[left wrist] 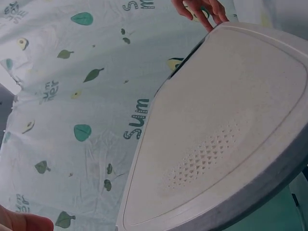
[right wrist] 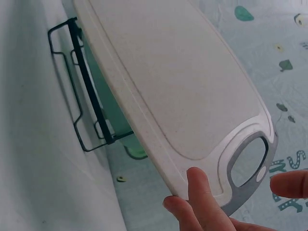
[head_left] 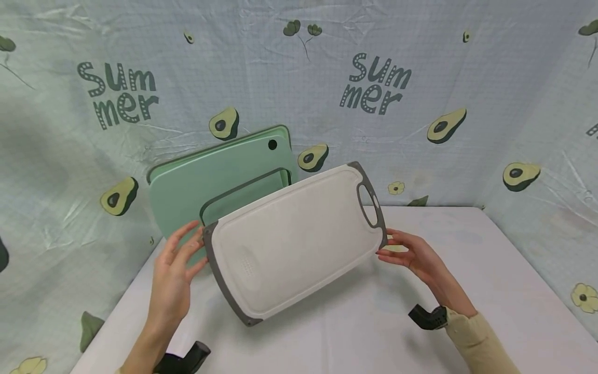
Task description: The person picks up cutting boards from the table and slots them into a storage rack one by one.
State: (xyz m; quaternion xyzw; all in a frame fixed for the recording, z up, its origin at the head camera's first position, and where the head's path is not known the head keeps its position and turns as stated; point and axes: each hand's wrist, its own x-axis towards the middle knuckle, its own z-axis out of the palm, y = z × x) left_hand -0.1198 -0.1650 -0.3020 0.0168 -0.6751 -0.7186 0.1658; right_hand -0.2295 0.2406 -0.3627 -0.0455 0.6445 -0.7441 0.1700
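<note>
A pale cutting board [head_left: 299, 244] with grey ends and a grey-rimmed handle hole hangs tilted above the table, its right end higher. At its left end, my left hand [head_left: 174, 275] holds the grey edge with spread fingertips. One left finger [left wrist: 31, 224] stands apart from the board in the left wrist view, and the others are hidden there. My right hand [head_left: 417, 257] grips the lower right corner below the handle hole [right wrist: 248, 163]. In the right wrist view, one fingertip lies over the board's face and another is at its edge.
Behind the board, green cutting boards [head_left: 224, 166] lean upright at the left. A dark wire rack [right wrist: 89, 86] stands by them, mostly covered by the pale board in the head view. The white table [head_left: 374, 322] meets a patterned cloth backdrop [head_left: 261, 67].
</note>
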